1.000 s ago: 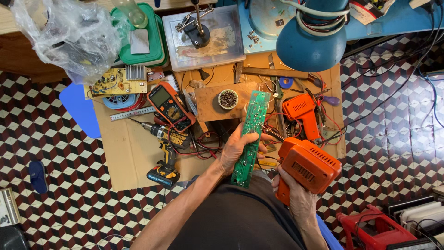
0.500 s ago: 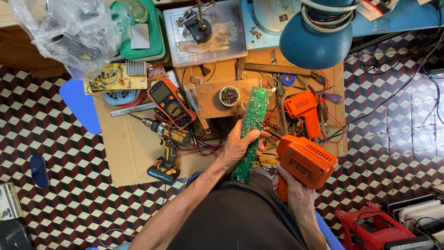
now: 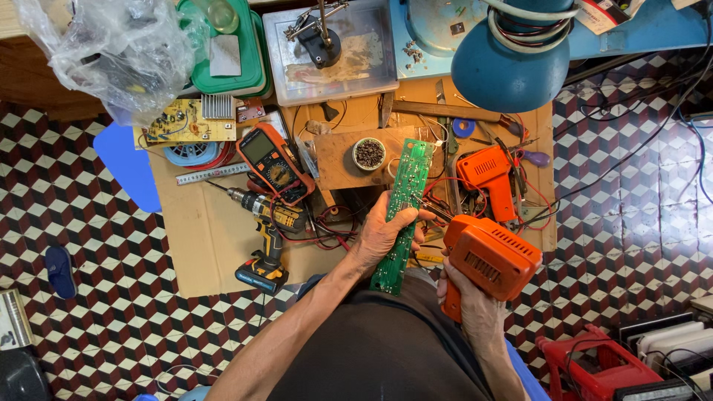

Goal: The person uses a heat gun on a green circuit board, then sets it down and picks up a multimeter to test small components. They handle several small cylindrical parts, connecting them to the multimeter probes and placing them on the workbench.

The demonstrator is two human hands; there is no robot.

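Two hands busy: left hand (image 3: pixel 382 236) grips green board (image 3: pixel 402 213); right hand (image 3: pixel 475 308) clasps orange soldering gun (image 3: pixel 490 256) just beside it.

Long green circuit board (image 3: pixel 401 212) held lengthwise; orange soldering gun (image 3: pixel 490 260) gripped.

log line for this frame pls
left hand: holds green circuit board | right hand: grips orange soldering gun | tip at board

I am looking down at a brown cardboard sheet (image 3: pixel 200 230) lying on the checkered floor (image 3: pixel 96 297), and a yellow drill (image 3: pixel 264 223), an orange meter (image 3: pixel 273 162) and a small bowl (image 3: pixel 369 153) are sitting on it.
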